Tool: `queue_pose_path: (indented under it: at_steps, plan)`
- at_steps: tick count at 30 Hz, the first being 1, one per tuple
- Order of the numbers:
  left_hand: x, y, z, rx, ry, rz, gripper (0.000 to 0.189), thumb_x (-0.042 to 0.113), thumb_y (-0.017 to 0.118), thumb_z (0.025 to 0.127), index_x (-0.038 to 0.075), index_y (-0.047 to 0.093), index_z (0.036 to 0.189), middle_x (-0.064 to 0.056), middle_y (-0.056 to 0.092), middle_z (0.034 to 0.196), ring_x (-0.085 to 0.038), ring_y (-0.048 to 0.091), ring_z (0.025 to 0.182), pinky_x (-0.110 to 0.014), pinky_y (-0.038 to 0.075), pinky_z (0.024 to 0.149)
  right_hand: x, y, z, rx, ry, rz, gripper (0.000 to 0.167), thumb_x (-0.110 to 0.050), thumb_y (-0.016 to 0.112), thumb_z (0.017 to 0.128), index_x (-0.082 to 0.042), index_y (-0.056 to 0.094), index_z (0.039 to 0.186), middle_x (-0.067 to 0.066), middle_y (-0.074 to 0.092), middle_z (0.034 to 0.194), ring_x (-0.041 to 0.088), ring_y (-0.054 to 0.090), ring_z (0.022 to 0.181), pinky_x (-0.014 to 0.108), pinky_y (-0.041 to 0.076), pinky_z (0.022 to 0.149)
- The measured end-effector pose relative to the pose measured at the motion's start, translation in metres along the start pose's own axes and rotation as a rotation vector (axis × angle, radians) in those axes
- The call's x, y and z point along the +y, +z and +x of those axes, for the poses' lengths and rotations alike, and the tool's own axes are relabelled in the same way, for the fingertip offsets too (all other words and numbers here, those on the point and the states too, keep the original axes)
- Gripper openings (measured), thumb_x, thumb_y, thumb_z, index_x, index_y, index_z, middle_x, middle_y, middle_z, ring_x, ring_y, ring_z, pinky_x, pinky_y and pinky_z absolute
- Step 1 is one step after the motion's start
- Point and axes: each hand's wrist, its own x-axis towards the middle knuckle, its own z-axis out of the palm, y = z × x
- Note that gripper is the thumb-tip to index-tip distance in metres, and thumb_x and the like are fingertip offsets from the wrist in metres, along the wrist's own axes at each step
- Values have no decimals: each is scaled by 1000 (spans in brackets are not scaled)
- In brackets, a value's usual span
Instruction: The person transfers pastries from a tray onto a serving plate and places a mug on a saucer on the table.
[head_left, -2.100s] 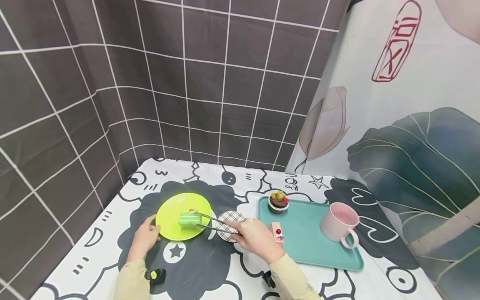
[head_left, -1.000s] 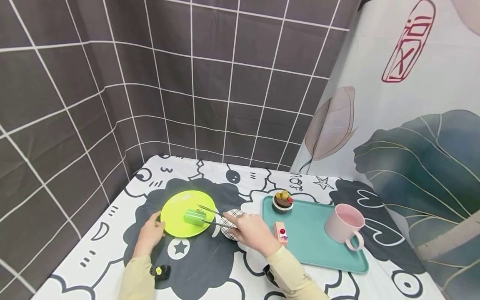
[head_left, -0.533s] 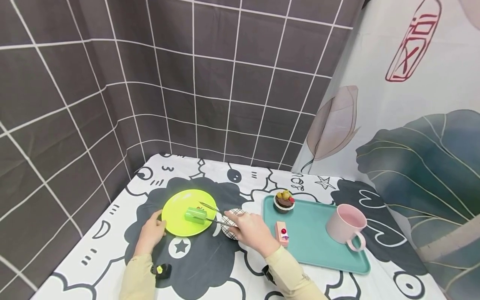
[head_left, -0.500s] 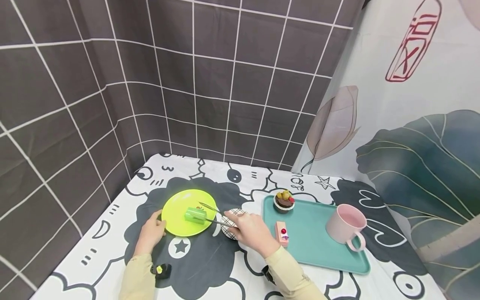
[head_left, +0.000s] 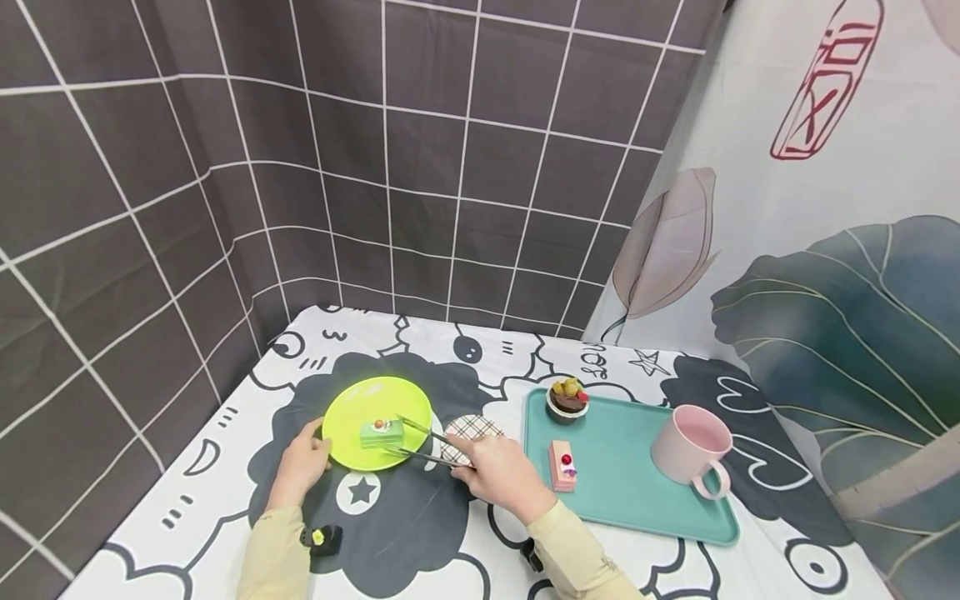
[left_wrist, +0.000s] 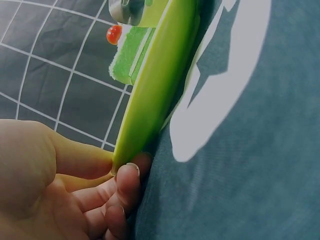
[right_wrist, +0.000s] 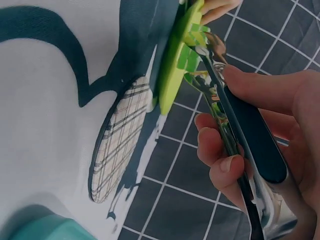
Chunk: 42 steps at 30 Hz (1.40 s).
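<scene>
A green cake slice (head_left: 381, 434) with a white top and a red cherry sits upright on the yellow-green plate (head_left: 352, 408). My left hand (head_left: 302, 467) pinches the plate's near-left rim between thumb and fingers, as the left wrist view shows. Metal tongs (head_left: 429, 457) with dark grips (right_wrist: 257, 135) are held in my right hand (head_left: 504, 475), thumb on one arm and fingers round the other. Their tips are spread right beside the slice's right end, over the plate.
A round checked coaster (head_left: 474, 428) lies between plate and right hand. To the right, a teal tray (head_left: 622, 467) bears a chocolate cupcake (head_left: 567, 401), a pink cake slice (head_left: 562, 467) and a pink mug (head_left: 690, 445). A dark tiled curtain (head_left: 450, 167) stands behind.
The green cake slice lay tipped with its cherry facing the tongs; now it sits cherry-up, slightly farther left. The tongs' tips have moved apart from it. The left hand keeps its hold.
</scene>
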Motion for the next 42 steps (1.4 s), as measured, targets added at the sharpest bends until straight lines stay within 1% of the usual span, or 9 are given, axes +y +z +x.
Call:
queue_pose_path:
  at_steps: [7, 13, 20, 23, 26, 30, 35, 38, 42]
  plan:
    - [2, 3, 0, -9, 5, -3, 53, 12, 41, 97, -7, 29, 146, -16, 61, 85, -18, 58, 68, -28, 39, 64, 2, -6, -7, -9, 25, 36, 42, -28, 77, 80, -18, 69, 120, -9, 50, 47, 0, 38, 46, 24, 36, 46]
    - [2, 7, 0, -14, 16, 8, 53, 12, 41, 97, -6, 29, 146, -15, 60, 83, -17, 57, 67, -28, 38, 64, 5, -24, -20, 28, 79, 51, 44, -28, 77, 79, -15, 68, 120, -7, 47, 51, 6, 41, 50, 28, 35, 47]
    - [3, 8, -1, -31, 17, 16, 53, 13, 40, 98, -7, 28, 146, -16, 61, 86, -18, 58, 70, -28, 39, 64, 10, -43, -53, 152, 244, 56, 46, -25, 81, 74, -15, 70, 118, -10, 56, 61, 4, 44, 54, 23, 33, 54]
    - [1, 4, -1, -28, 17, 27, 53, 13, 39, 98, -7, 27, 146, -18, 61, 87, -19, 58, 71, -29, 39, 65, 12, -49, -68, 184, 343, 92, 46, -22, 83, 73, -14, 71, 116, -10, 55, 62, 3, 40, 53, 22, 34, 54]
    - [-3, 1, -1, -22, 12, 35, 53, 12, 38, 98, -8, 27, 146, -18, 61, 88, -19, 58, 71, -29, 39, 65, 14, -56, -84, 200, 440, 112, 46, -21, 83, 73, -15, 71, 116, -10, 52, 60, 2, 38, 51, 22, 32, 50]
    - [-5, -1, -2, -26, 10, 37, 54, 13, 38, 98, -9, 26, 146, -19, 61, 90, -18, 59, 70, -29, 40, 65, 18, -66, -106, 182, 561, 100, 44, -24, 81, 75, -17, 70, 118, -10, 49, 58, 5, 37, 51, 24, 32, 51]
    - [-4, -3, -2, -24, 22, 36, 54, 12, 38, 98, -9, 26, 146, -21, 60, 91, -19, 59, 71, -29, 39, 65, 21, -77, -130, 117, 702, 94, 43, -27, 79, 78, -16, 69, 118, -9, 50, 62, 9, 39, 52, 27, 31, 52]
    - [-3, -3, -1, -23, 34, 33, 53, 12, 38, 98, -9, 27, 145, -20, 61, 89, -19, 59, 70, -29, 39, 64, 23, -82, -142, 82, 764, 88, 43, -27, 79, 78, -16, 69, 118, -8, 51, 62, 11, 41, 53, 27, 32, 52]
    - [0, -3, 0, -23, 43, 32, 53, 12, 38, 97, -10, 27, 145, -20, 61, 89, -18, 59, 70, -28, 39, 64, 25, -86, -157, 33, 811, 84, 44, -28, 79, 77, -14, 69, 117, -8, 52, 62, 12, 44, 55, 30, 34, 53]
